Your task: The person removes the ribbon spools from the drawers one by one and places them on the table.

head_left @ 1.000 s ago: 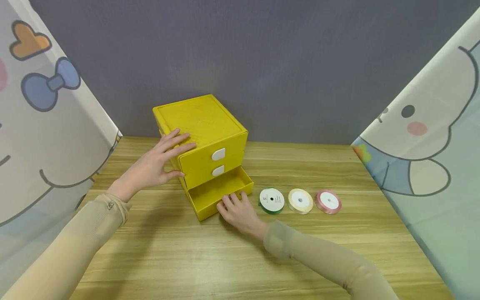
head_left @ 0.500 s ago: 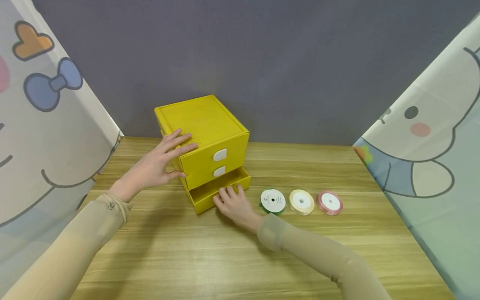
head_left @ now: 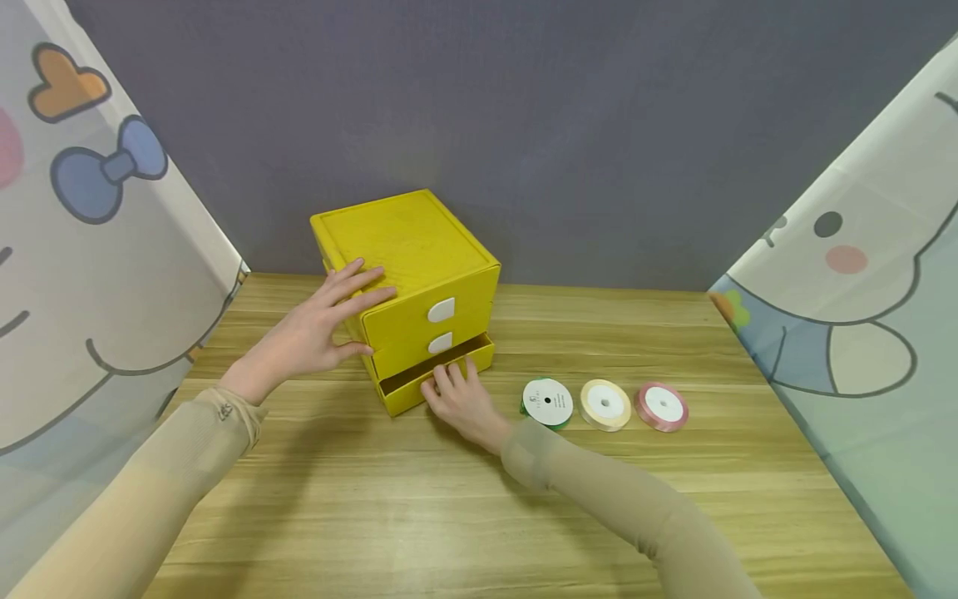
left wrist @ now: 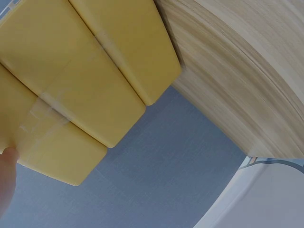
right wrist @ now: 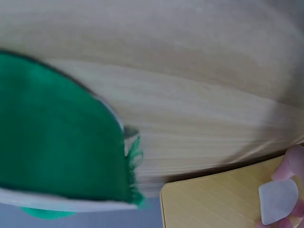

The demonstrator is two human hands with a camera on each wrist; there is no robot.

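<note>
A yellow drawer cabinet with white tab handles stands against the back wall. My left hand rests with spread fingers on its top left edge, thumb against the front corner. The bottom drawer sticks out a little, its inside mostly hidden. At its front is my right hand, fingers bent at the rim. In the right wrist view, thumb and fingers hold the drawer's white handle from either side. To the right, three ribbon spools lie flat: green, cream and pink.
Everything stands on a wood-grain table. A grey wall closes off the back. Cartoon-printed cloths flank the table at left and right. The green spool looms large in the right wrist view, its ribbon end frayed.
The bottom drawer has slid further into the cabinet, and my right hand has moved inward with it. My left hand stays on the cabinet.
</note>
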